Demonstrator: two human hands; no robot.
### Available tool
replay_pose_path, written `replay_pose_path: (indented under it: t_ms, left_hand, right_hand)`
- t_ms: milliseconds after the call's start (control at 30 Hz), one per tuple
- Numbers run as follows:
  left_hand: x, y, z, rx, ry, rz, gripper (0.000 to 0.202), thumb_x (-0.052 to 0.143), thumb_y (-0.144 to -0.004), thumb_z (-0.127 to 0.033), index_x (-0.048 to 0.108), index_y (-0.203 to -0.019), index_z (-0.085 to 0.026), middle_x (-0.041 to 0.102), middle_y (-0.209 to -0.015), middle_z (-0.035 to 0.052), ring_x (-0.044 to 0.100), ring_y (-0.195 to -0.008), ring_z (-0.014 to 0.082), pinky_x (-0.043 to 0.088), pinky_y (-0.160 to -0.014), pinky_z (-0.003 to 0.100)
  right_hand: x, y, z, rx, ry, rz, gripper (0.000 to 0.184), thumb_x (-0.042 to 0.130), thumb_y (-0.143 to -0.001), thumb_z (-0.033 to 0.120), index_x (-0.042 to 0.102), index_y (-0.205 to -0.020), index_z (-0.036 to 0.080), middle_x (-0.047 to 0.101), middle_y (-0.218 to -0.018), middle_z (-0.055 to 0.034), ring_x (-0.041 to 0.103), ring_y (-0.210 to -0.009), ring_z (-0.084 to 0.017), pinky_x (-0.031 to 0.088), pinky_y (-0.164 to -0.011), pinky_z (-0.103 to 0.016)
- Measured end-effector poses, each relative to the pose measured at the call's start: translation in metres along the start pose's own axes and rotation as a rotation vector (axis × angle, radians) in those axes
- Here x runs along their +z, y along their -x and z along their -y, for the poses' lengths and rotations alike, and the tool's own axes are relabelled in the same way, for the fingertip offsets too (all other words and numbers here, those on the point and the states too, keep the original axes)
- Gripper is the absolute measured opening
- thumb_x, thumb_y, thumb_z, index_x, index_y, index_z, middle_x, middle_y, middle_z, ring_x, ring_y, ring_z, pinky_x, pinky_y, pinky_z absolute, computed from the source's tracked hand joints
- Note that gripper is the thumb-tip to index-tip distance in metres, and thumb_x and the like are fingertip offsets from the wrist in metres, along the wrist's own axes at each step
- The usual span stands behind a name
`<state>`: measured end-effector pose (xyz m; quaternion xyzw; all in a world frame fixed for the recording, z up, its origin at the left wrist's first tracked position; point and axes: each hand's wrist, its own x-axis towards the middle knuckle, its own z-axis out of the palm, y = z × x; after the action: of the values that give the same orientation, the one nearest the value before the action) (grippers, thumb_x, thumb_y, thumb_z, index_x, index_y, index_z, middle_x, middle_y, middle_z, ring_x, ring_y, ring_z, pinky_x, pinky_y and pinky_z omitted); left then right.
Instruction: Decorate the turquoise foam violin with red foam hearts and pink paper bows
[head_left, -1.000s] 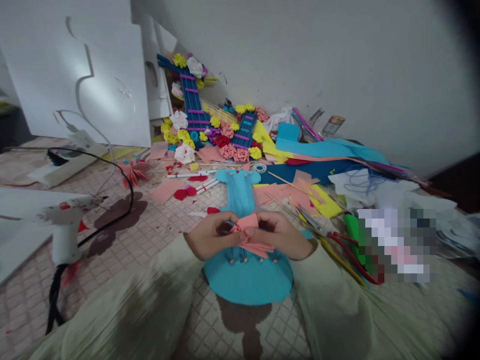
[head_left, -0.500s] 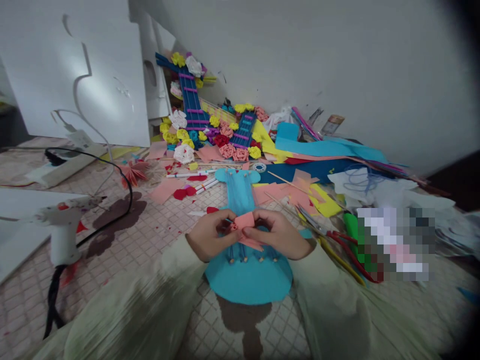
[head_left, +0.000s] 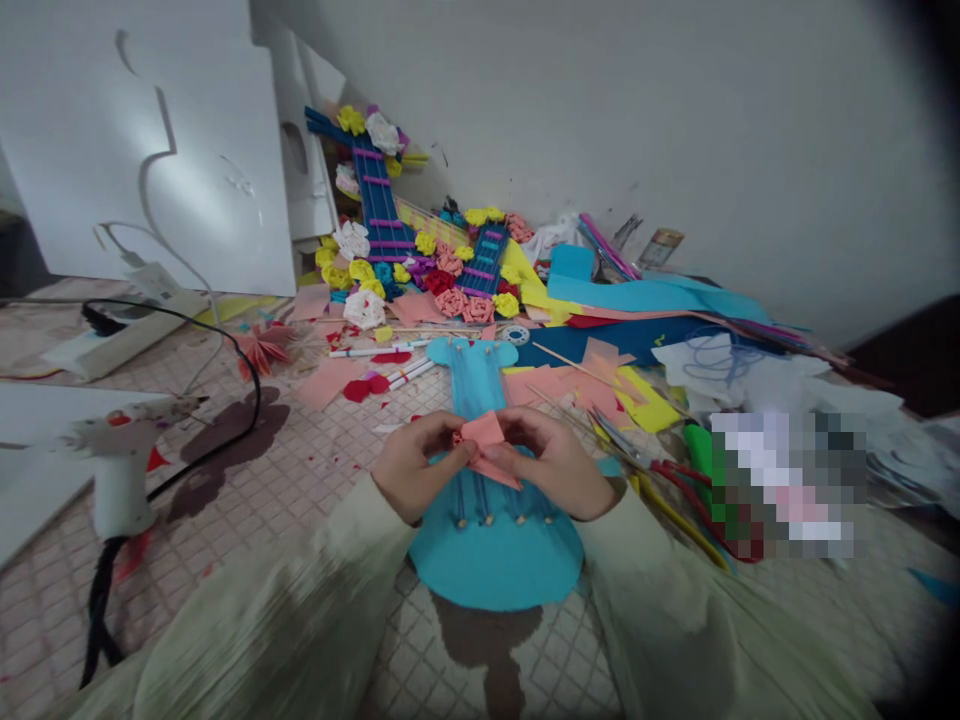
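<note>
Between my two hands is a strip of salmon-pink paper (head_left: 484,430), rolled into a small tight coil at its left end. My left hand (head_left: 422,462) pinches the rolled end with thumb and fingers. The loose, flat part is gripped by my right hand (head_left: 551,460), its thumb pressing on the front. Just beneath both hands lies a light-blue guitar cutout (head_left: 495,570) with strings running along it to several small pegs near its rounded lower end. My hands cover the middle of the guitar.
A white hot glue gun (head_left: 124,470) with a black cord stands at left, near a power strip (head_left: 124,335). Red-handled scissors (head_left: 675,480) lie at right. Decorated dark-blue guitars (head_left: 382,205) with paper flowers rest at the back. Pink paper scraps (head_left: 570,385) lie beyond my right hand.
The pink paper has turned and tilted between my fingers, its loose part now slanting down to the right. Both hands have shifted slightly. The guitar cutout stays in place below them.
</note>
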<state>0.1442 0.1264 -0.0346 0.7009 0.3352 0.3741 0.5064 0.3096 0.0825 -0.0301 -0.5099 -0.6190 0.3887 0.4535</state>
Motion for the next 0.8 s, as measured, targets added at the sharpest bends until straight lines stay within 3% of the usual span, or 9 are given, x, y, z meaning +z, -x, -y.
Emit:
replay_pose_path:
  t_ms: [267,400,567,700,800]
  left_hand:
    - [-0.001,0.0,0.0,0.021,-0.108,0.071,0.017,0.053,-0.072,-0.029,0.058,-0.077,-0.013,0.056,-0.066,0.0027,0.052,-0.062,0.0129,0.043,-0.056,0.025]
    - [0.0,0.0,0.001,0.003,-0.051,0.017,0.017,0.054,-0.072,-0.03,0.058,-0.07,-0.013,0.055,-0.06,0.001,0.05,-0.057,0.0109,0.041,-0.051,0.021]
    - [0.001,0.0,-0.001,-0.072,0.036,-0.007,0.016,0.059,-0.068,-0.028,0.058,-0.062,-0.013,0.058,-0.056,0.0008,0.052,-0.054,0.0104,0.042,-0.051,0.02]
    - [0.0,-0.001,-0.002,-0.104,0.079,-0.014,0.014,0.06,-0.065,-0.026,0.06,-0.06,-0.013,0.059,-0.056,0.001,0.053,-0.054,0.0104,0.042,-0.05,0.02]
    - [-0.001,-0.002,-0.003,-0.141,0.124,-0.055,0.013,0.062,-0.063,-0.025,0.06,-0.058,-0.013,0.058,-0.053,-0.0004,0.052,-0.051,0.0095,0.041,-0.048,0.019]
  right_hand:
    - [0.004,0.002,0.009,-0.029,0.048,-0.004,0.017,0.062,-0.07,0.023,0.058,-0.084,0.016,0.059,-0.077,-0.0028,0.055,-0.072,-0.014,0.046,-0.066,-0.028]
    - [0.002,0.001,0.01,0.032,-0.02,0.037,0.014,0.06,-0.071,0.025,0.059,-0.08,0.015,0.059,-0.075,-0.0029,0.055,-0.072,-0.014,0.046,-0.066,-0.027]
    - [0.003,0.0,0.006,0.04,-0.03,-0.036,0.008,0.061,-0.069,0.022,0.058,-0.072,0.016,0.058,-0.067,0.0,0.053,-0.063,-0.011,0.044,-0.059,-0.024]
    - [-0.004,0.0,0.012,-0.005,0.08,-0.022,0.009,0.06,-0.071,0.025,0.06,-0.073,0.016,0.062,-0.071,-0.0017,0.056,-0.067,-0.013,0.046,-0.062,-0.025]
    - [-0.027,-0.003,0.01,-0.018,0.319,-0.135,0.017,0.055,-0.076,0.031,0.062,-0.082,0.017,0.065,-0.082,-0.0042,0.059,-0.075,-0.015,0.046,-0.07,-0.027]
